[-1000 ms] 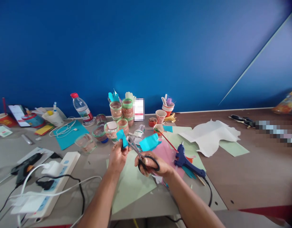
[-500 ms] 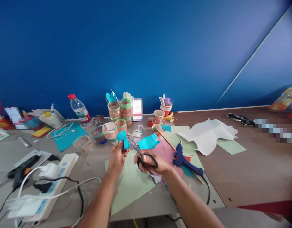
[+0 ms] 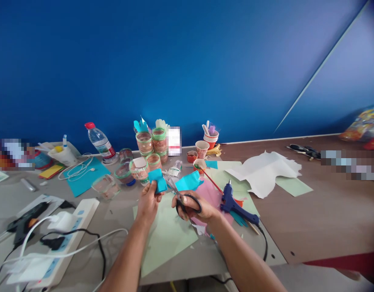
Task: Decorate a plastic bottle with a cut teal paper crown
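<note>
"One black glue gun [image 3: 21, 227], left side, just beside a white power strip [image 3: 88, 209]. Why there?"

"Probably for the short run to the sockets; plugs and cables crowd that strip. Moving right: a flat blue sheet [image 3: 79, 184], then a red-capped water bottle [image 3: 101, 142] near the wall [image 3: 187, 61]."

"And the green-rimmed containers [image 3: 144, 142]?"

"Clear, reddish-tinted, some stacked, presumably to save room. Nearer the person, the left hand [image 3: 148, 202] pinches a folded bright blue paper [image 3: 157, 181] between thumb and fingers, raised above the table [image 3: 114, 213]. Held low on the piece, likely to steady it while leaving the upper part and right edge exposed."

"Next one over?"

"Right hand [image 3: 206, 211] grasping black-handled scissors [image 3: 174, 186], digits through and around the loops. Blades aim up and left, toward the paper; that angle suits meeting it from the side. They seem slightly parted. Contact with the paper: cannot tell."

"Under the hands?"

"A pale green sheet [image 3: 165, 239], perhaps a work mat. Farther right, a pink sheet [image 3: 209, 196], then a dark blue glue gun [image 3: 237, 207], nozzle toward the wall, possibly to keep the tip off the wrists. Beyond it, an irregular white sheet [image 3: 262, 174], apparently pushed aside for elbow room."
</note>
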{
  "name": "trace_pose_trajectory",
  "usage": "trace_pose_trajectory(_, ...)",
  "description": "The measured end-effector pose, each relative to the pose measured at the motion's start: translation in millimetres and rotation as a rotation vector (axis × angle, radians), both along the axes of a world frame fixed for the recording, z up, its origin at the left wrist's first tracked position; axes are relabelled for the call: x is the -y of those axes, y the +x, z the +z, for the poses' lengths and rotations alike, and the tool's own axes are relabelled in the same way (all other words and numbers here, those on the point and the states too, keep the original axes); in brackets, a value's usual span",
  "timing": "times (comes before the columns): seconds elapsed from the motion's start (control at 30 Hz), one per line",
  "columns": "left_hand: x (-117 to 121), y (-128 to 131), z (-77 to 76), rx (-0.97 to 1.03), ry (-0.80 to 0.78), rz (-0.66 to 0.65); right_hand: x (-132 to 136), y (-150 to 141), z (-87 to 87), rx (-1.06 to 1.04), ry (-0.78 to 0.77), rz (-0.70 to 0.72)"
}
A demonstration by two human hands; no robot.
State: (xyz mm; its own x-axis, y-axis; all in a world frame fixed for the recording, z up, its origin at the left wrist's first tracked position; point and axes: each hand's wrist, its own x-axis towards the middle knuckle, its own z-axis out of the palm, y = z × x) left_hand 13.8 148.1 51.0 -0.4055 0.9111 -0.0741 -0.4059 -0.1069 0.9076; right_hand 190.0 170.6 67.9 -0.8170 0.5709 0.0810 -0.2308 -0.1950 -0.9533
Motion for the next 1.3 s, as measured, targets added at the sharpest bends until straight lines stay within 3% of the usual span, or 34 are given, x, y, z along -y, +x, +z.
trace_pose_trajectory(0.23,0.4,-2.5,-12.9,-0.129,0.025,-0.088,-1.3,0.2,-5.0,-0.015,-0.060,-0.037)
trace_pose_trajectory(0.4,1.9,0.3,-11.0,-0.177,0.009,-0.194,-2.0,-0.7,-8.4,-0.019,-0.077,-0.090)
trace_pose_trajectory(0.6,1.8,5.0,-4.9,-0.137,-0.005,-0.173,1.0,-6.1,-8.8,-0.017,-0.040,-0.168)
trace_pose_trajectory(0.83,2.9,16.0,0.7,-0.083,0.022,-0.171,5.4,-16.2,-13.9,-0.077,-0.143,-0.233)
trace_pose_trajectory(1.2,2.1,14.2,-0.4,-0.055,-0.020,-0.143,5.6,-16.2,-11.0,-0.164,-0.235,-0.224)
trace_pose_trajectory(1.3,1.4,11.5,-2.7,-0.030,-0.051,-0.098,-0.1,-13.0,-9.9,-0.149,-0.256,-0.329)
